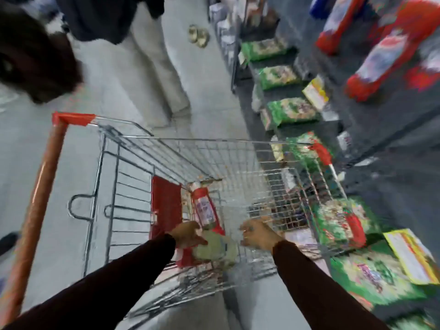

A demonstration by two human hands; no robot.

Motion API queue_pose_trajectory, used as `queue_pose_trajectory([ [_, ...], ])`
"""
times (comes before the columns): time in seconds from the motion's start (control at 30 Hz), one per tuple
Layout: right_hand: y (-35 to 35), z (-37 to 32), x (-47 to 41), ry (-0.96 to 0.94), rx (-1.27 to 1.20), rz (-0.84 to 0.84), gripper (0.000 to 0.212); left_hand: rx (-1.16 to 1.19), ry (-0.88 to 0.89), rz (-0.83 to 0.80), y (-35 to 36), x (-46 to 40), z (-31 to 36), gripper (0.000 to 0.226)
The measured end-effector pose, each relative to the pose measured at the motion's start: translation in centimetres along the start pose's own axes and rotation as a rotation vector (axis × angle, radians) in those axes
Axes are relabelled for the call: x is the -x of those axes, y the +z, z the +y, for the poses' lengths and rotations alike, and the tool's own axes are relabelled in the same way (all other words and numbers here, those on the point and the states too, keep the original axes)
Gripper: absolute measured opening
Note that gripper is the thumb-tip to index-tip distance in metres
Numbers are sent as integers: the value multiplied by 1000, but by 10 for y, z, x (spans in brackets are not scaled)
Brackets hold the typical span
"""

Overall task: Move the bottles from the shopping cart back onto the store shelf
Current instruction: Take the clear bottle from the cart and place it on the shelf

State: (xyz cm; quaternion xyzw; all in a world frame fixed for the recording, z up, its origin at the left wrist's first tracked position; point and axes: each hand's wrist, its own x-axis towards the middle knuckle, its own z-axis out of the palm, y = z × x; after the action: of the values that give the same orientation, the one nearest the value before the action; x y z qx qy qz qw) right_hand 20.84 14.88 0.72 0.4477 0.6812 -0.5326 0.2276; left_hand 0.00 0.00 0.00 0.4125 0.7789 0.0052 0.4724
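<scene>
Both hands are reaching down into the silver wire shopping cart w/ orange push handle. Left hand is resting on a pale green bottle lying at the cart bottom; grip unclear, pic blurry. Right hand is hovering just beside it, fingers spread, empty. A red-labelled clear bottle is lying behind the green one. Grey store shelf w/ green packets is running along the right. Another person in beige trousers is standing beyond the cart.
</scene>
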Motion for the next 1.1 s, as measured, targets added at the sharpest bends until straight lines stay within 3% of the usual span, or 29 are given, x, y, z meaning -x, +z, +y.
queue_pose_trajectory([
  [0.1,21,-4,-48,-12,189,-113,45,-12,48,-86,13,-18,-4,75],
  [0.17,38,-5,-76,-9,423,-206,56,-67,91,-125,20,-27,-3,74],
  [0.3,59,4,-110,-34,626,-301,56,-345,40,-182,26,-40,9,66],
  [0.43,67,8,-118,-94,601,-275,74,-266,-15,-203,12,-55,8,85],
  [0.5,71,20,-125,-126,483,-243,87,-130,-100,-260,-8,-65,4,73],
  [0.63,29,-11,-97,-188,326,-162,73,37,-133,-380,-53,-73,18,55],
  [0.73,-10,-30,-62,-219,219,-51,67,35,-53,-382,-102,-60,52,41],
  [0.83,-32,-35,-7,-231,37,138,69,158,33,-325,-156,-33,103,44],
  [1.0,-52,-41,114,-218,-200,655,74,412,471,-126,-196,33,207,47],
  [1.1,-65,-48,189,-249,-348,937,63,673,684,-234,-185,79,280,32],
])
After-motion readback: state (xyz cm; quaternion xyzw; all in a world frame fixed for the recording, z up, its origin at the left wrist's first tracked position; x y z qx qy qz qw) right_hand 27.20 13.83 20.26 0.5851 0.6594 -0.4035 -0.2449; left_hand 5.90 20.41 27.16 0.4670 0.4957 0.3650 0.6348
